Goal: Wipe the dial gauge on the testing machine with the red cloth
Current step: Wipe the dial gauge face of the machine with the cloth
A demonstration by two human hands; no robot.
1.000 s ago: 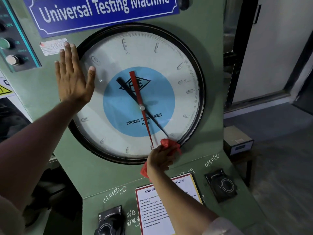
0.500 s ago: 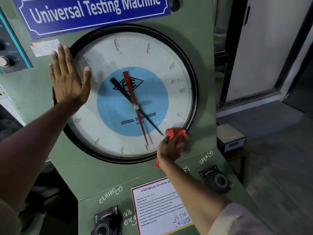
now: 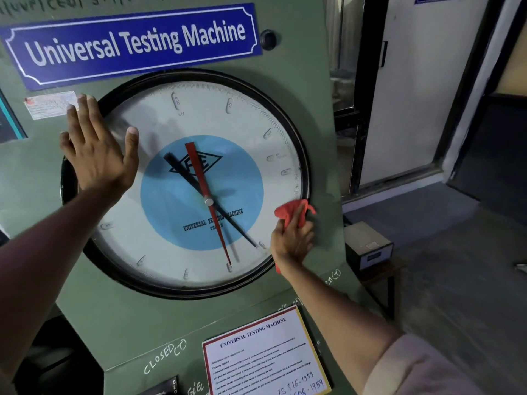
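Note:
The dial gauge (image 3: 159, 246) is a large round white face with a blue centre, a red and a black pointer and a black rim, set in the green front of the testing machine (image 3: 148, 317). My right hand (image 3: 291, 240) grips the red cloth (image 3: 285, 210) and presses it against the rim at the gauge's lower right. A bit of cloth also hangs out below the wrist. My left hand (image 3: 97, 152) lies flat, fingers spread, on the gauge's upper left edge and holds nothing.
A blue "Universal Testing Machine" sign (image 3: 134, 44) hangs above the gauge. A white instruction sheet (image 3: 265, 354) is stuck below it. To the right stands a small grey box (image 3: 368, 243) on a dark stand, in front of a doorway with a pale door (image 3: 413, 89).
My right hand has slid the red cloth up along the rim, from the gauge's bottom toward its right side. The left hand stays flat on the upper left edge.

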